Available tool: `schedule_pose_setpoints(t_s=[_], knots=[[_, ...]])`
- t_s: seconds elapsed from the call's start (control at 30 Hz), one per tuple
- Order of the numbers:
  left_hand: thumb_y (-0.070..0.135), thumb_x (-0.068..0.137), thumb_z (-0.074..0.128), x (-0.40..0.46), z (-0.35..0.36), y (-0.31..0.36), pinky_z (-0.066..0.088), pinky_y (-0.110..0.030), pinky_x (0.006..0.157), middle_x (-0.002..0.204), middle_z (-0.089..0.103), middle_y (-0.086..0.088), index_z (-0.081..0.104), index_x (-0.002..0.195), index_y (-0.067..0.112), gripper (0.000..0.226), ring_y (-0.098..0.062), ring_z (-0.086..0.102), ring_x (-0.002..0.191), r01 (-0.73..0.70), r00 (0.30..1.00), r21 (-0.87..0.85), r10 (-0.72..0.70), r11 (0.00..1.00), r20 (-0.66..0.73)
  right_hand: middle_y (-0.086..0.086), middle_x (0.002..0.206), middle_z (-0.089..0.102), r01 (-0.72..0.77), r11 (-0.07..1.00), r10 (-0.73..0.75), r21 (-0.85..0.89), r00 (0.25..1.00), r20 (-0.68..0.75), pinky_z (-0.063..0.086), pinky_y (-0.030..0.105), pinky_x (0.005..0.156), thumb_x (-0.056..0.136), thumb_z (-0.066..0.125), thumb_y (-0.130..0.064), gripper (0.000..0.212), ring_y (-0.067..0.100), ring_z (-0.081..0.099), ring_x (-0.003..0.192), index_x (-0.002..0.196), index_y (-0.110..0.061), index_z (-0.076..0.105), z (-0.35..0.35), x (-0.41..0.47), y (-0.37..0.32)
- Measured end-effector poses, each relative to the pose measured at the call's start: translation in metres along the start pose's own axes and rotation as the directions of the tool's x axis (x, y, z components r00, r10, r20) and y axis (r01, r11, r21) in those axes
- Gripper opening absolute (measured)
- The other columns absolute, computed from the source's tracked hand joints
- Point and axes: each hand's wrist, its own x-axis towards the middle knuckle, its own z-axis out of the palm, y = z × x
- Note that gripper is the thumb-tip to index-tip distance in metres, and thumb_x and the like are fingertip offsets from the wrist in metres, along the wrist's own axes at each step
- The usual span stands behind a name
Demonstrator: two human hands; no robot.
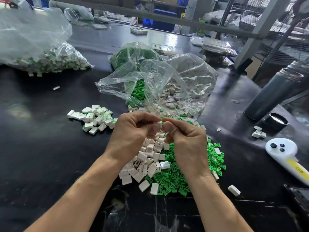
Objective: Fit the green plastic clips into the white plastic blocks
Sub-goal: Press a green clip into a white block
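Both hands meet above the loose heap of small white rectangular plastic blocks (pixel 150 158), which serves as the landmark here. The left hand (pixel 132 131) pinches one small white plastic block (pixel 160 123) between curled fingers and thumb, and the right hand (pixel 185 139) pinches something tiny against that block's right end; a speck of green shows there, but whether it is a clip cannot be told.

The spread of bright green plastic clips (pixel 175 180) lies touching the heap on its right and near side. Left of the heap, a little apart, sits a small cluster of white blocks with green showing in them (pixel 96 118). Beyond the heap lies a crumpled clear plastic bag (pixel 150 84), open toward it, spilling clips and blocks. Far left of the heap lies a larger clear bag of white-and-green pieces (pixel 45 52).

The black tabletop (pixel 41 156) is bare left of the heap and in front of it. Right of the heap, well apart, lies a white handheld controller with a yellow label (pixel 287 159); its writing is too small to read. Beyond that stand a dark cylindrical flask (pixel 270 96) and its black cap (pixel 276 121).
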Motion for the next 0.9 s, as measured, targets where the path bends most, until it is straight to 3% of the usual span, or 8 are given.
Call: schedule_pose_setpoints(t_s=[0.17, 0.33, 0.43, 0.57, 0.7, 0.8, 0.9], knots=[[-0.011, 0.086, 0.072, -0.0003, 0.0044, -0.0004, 0.061, -0.028, 0.067, 0.086, 0.077, -0.016, 0.076, 0.098, -0.002, 0.015, -0.018, 0.071, 0.074, 0.010, 1.000, -0.041, -0.010, 0.999, -0.001, 0.000, 0.071, 0.073, -0.092, 0.992, 0.091, 0.082, 0.996, 0.014, 0.059, 0.030, 0.059, 0.093, 0.075, -0.010, 0.005, 0.011, 0.063, 0.061, 0.088, -0.012, 0.077, -0.0008, 0.0035, 0.0008], [-0.010, 0.087, 0.072, -0.0018, 0.0053, -0.0008, 0.062, -0.030, 0.070, 0.085, 0.077, -0.013, 0.076, 0.096, -0.001, 0.013, -0.019, 0.072, 0.074, -0.002, 1.000, -0.024, 0.003, 1.000, 0.008, -0.001, 0.073, 0.074, -0.112, 0.987, 0.105, 0.117, 0.992, 0.065, 0.059, 0.026, 0.058, 0.093, 0.075, -0.010, 0.003, 0.009, 0.066, 0.062, 0.092, -0.010, 0.073, 0.0004, 0.0008, 0.0004], [-0.005, 0.086, 0.076, -0.0021, 0.0058, -0.0003, 0.061, -0.031, 0.070, 0.083, 0.077, -0.010, 0.075, 0.094, 0.004, 0.013, -0.020, 0.074, 0.075, -0.027, 0.999, -0.018, 0.026, 0.999, -0.038, 0.000, 0.074, 0.073, -0.140, 0.984, 0.134, 0.113, 0.989, 0.056, 0.060, 0.029, 0.057, 0.098, 0.069, -0.026, 0.018, 0.014, 0.065, 0.062, 0.094, -0.009, 0.072, -0.0007, 0.0011, -0.0005], [0.002, 0.083, 0.082, -0.0055, 0.0084, -0.0025, 0.062, -0.032, 0.073, 0.085, 0.075, 0.000, 0.076, 0.089, 0.016, 0.017, -0.017, 0.074, 0.077, -0.123, 0.989, 0.171, 0.136, 0.978, -0.062, 0.021, 0.086, 0.070, -0.217, 0.970, 0.195, 0.111, 0.964, 0.179, 0.060, 0.036, 0.060, 0.101, 0.057, -0.045, 0.045, 0.021, 0.064, 0.067, 0.095, -0.004, 0.073, 0.0000, 0.0001, -0.0019], [0.008, 0.082, 0.084, -0.0049, 0.0096, -0.0042, 0.051, -0.019, 0.065, 0.088, 0.067, 0.008, 0.073, 0.087, 0.022, 0.019, -0.010, 0.064, 0.074, -0.182, 0.976, 0.297, 0.209, 0.937, -0.059, 0.012, 0.084, 0.072, -0.282, 0.933, 0.237, 0.225, 0.950, 0.205, 0.059, 0.035, 0.060, 0.097, 0.063, -0.039, 0.035, 0.022, 0.065, 0.069, 0.093, -0.007, 0.076, 0.0001, 0.0023, -0.0011], [0.012, 0.086, 0.082, -0.0047, 0.0070, -0.0046, 0.056, -0.027, 0.069, 0.089, 0.069, 0.007, 0.073, 0.093, 0.026, 0.018, -0.013, 0.065, 0.078, -0.168, 0.985, 0.275, 0.175, 0.947, -0.001, 0.011, 0.085, 0.074, -0.312, 0.897, 0.254, 0.315, 0.944, 0.210, 0.060, 0.032, 0.059, 0.088, 0.070, -0.039, 0.034, 0.018, 0.069, 0.070, 0.092, -0.006, 0.076, -0.0038, 0.0049, -0.0021], [0.000, 0.089, 0.075, -0.0055, 0.0080, -0.0038, 0.060, -0.033, 0.077, 0.093, 0.075, 0.000, 0.075, 0.096, 0.017, 0.018, -0.018, 0.072, 0.087, -0.165, 0.986, 0.156, 0.169, 0.974, -0.012, 0.013, 0.088, 0.074, -0.332, 0.866, 0.263, 0.374, 0.938, 0.225, 0.060, 0.029, 0.058, 0.085, 0.074, -0.033, 0.027, 0.020, 0.069, 0.072, 0.090, -0.007, 0.078, -0.0049, 0.0065, -0.0025]])
